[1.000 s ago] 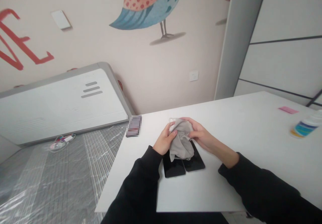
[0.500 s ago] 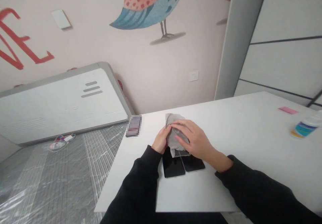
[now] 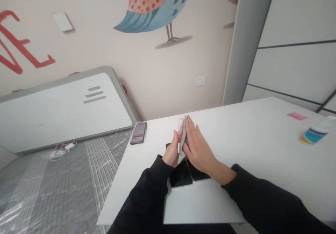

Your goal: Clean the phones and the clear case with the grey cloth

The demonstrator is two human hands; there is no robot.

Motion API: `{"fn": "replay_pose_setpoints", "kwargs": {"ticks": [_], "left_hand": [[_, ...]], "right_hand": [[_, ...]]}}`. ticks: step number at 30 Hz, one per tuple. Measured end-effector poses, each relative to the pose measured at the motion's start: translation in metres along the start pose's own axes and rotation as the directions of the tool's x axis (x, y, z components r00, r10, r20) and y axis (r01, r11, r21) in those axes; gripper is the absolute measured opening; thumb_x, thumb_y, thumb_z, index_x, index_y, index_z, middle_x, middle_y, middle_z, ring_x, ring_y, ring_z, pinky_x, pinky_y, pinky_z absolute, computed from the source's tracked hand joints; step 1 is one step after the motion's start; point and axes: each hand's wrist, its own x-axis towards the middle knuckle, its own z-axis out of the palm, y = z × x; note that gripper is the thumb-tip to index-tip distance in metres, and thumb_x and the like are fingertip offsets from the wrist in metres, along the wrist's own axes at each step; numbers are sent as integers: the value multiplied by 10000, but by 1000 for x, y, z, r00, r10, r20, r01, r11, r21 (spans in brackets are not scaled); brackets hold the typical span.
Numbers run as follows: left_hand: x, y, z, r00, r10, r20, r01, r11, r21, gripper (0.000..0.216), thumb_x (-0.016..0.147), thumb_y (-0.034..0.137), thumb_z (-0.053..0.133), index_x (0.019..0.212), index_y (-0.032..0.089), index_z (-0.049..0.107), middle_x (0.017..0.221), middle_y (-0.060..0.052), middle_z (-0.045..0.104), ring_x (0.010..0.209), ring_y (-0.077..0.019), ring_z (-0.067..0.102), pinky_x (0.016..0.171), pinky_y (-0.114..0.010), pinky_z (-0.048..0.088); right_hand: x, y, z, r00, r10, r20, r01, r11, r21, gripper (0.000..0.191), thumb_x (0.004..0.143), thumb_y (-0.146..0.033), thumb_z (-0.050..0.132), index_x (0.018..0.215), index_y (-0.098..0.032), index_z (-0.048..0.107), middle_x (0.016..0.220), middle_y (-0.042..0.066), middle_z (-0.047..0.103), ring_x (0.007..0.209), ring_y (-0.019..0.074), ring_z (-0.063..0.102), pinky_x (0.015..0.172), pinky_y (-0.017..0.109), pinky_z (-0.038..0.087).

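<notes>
My left hand (image 3: 171,152) grips a thin see-through piece that looks like a clear phone case (image 3: 180,122), tilted almost edge-on above the table. Against its right face lies a grey cloth (image 3: 183,146), pressed there by the flat fingers of my right hand (image 3: 198,146). Most of the case is hidden by the cloth and both hands. Below them, two black phones lie side by side, a left phone (image 3: 181,178) and a right phone (image 3: 199,174), both partly covered from view by my hands.
The white table (image 3: 199,206) carries a blurred dark box-like item (image 3: 138,133) at its left edge. Toward the right stand a white bottle with a blue label (image 3: 316,131) and a pink slip (image 3: 297,116). A cable with a plug (image 3: 61,150) lies on the floor at left.
The cloth and the piece under it have turned from facing me to nearly edge-on, baring the clear edge. My right hand has swung upright with its fingers straighter.
</notes>
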Motion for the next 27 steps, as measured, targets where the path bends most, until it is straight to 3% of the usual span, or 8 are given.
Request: {"fn": "replay_pose_setpoints", "kwargs": {"ticks": [5,8,11,16,21,22,25,27], "left_hand": [[-4,8,18,976,-160,-150,117,959,-258,577,1087,511,187,1635,338,240,1607,-66,481,1415,-258,541,1269,-465,264],[-17,-2,29,978,-144,-150,94,949,-301,593,1076,506,299,1616,263,329,1576,-104,515,1422,-269,532,1255,-430,302],[-26,-6,36,979,-133,-155,89,961,-262,583,1006,493,526,1532,243,497,1561,-94,536,1465,-278,478,1257,-402,317],[-32,1,38,963,-22,-270,-55,960,-274,627,959,570,554,1531,322,487,1624,-17,456,1521,-245,396,1256,-374,327],[-50,-17,54,952,-178,-249,108,957,-268,876,693,680,800,1457,307,587,1592,-54,499,1492,-325,435,1260,-407,319],[-51,-17,56,953,-146,-267,76,964,-255,854,702,661,803,1453,316,590,1597,-47,493,1508,-315,411,1260,-397,316],[-46,-5,55,934,-47,-355,-44,969,-245,729,839,621,695,1507,398,504,1643,18,425,1548,-255,341,1259,-383,312],[-43,2,50,927,-79,-366,-19,966,-257,705,884,638,631,1536,461,428,1669,54,371,1550,-247,338,1258,-416,313]], "right_hand": [[-2,-16,7,982,-174,71,162,975,153,885,1065,-527,373,1631,-136,-182,1728,199,-7,1592,374,74,1246,644,272],[9,-17,5,998,26,51,-40,955,294,753,1092,-466,311,1651,-235,-137,1741,142,35,1596,348,69,1261,669,198],[13,-27,-3,969,245,17,-229,880,417,638,1105,-306,204,1648,-324,-131,1746,78,35,1595,304,82,1266,659,208],[-3,-44,-18,997,8,80,-42,893,448,698,1087,-347,333,1658,-337,-68,1740,52,108,1589,329,136,1264,669,203],[-3,-31,-15,947,305,106,-314,795,520,605,1105,-340,231,1664,-354,0,1738,46,129,1590,312,140,1255,693,186],[-6,-31,-14,942,323,91,-320,785,531,606,1104,-324,221,1663,-354,-11,1741,35,107,1593,301,120,1264,678,177],[-25,-41,-14,981,181,74,-193,836,513,656,1092,-271,251,1654,-355,-77,1746,7,37,1597,282,71,1281,641,163],[-39,-47,-16,993,15,116,-69,873,482,726,1075,-325,362,1655,-342,-74,1739,37,83,1588,330,104,1249,682,215]]}}
